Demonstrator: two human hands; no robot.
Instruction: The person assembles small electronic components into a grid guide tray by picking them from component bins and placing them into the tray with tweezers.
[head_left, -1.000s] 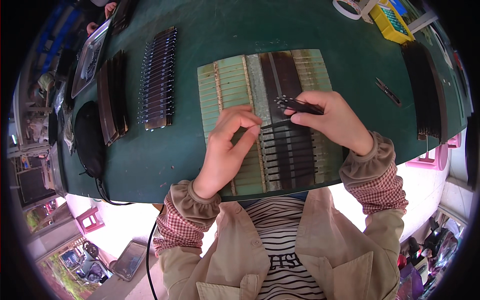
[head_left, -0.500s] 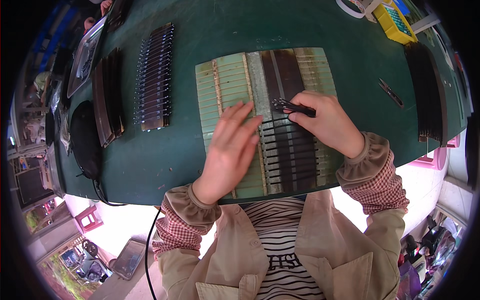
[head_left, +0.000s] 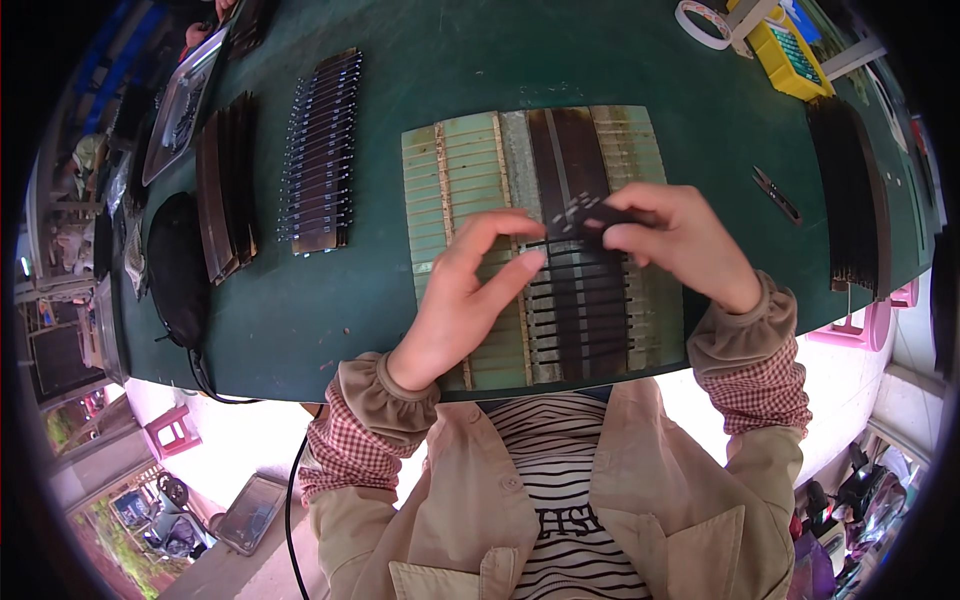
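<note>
Pinching a bundle of thin dark pieces (head_left: 603, 222) in my right grip (head_left: 680, 245) — fingers closed round it, pale-tipped ends blurred — right above the slotted board (head_left: 424, 180). My left grip (head_left: 468, 295) is at the middle of the board, thumb and forefinger close together; whether anything sits between them, I can't make out. Down the near half of the board, dark strips (head_left: 580, 312) lie crosswise in rows. On the same counter (head_left: 375, 330), left of the board, there's a dark card with rows of pale-ended pieces (head_left: 322, 150); right of the board, small snips (head_left: 777, 194). These pieces look light, slim and probably bendy — likely to slide over each other, so I'd take the bundle near its middle and single pieces by an end, gently.
</note>
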